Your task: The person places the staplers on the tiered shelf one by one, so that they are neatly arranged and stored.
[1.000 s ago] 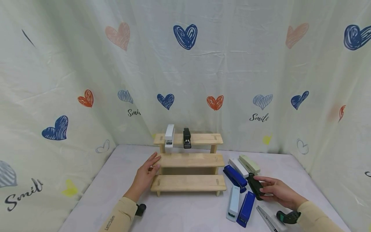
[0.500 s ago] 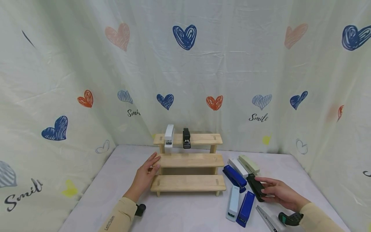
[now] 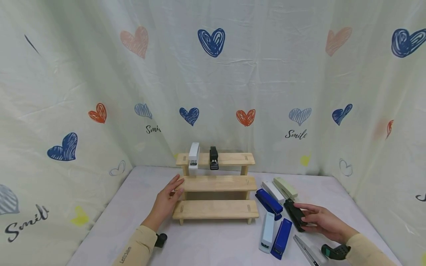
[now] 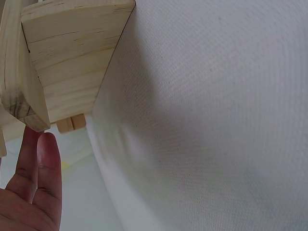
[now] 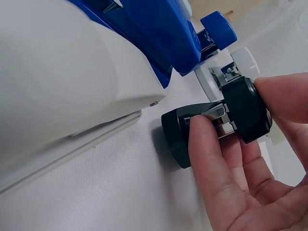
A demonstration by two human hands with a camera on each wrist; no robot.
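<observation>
My right hand [image 3: 327, 223] pinches a dark green, nearly black stapler [image 3: 293, 215] at the right of the table, the thumb on one side and fingertips on the other. Seen by the right wrist camera, the thumb presses the top arm of this stapler [image 5: 245, 110] while a finger lies along its metal part. My left hand [image 3: 163, 205] touches the left end of a three-step wooden shelf [image 3: 216, 210] at the middle step. In the left wrist view its fingers [image 4: 49, 166] are straight, right at the board's end.
On the top step stand a white stapler [image 3: 193, 154] and a black stapler [image 3: 213, 159]. Around my right hand lie two dark blue staplers [image 3: 281, 239], a light blue one [image 3: 267, 232], a pale green one [image 3: 285, 187] and white ones [image 3: 273, 192]. A curtain [image 3: 213, 85] hangs behind.
My right hand and the dark green stapler have shifted slightly to the right and toward me. The left hand stays at the shelf.
</observation>
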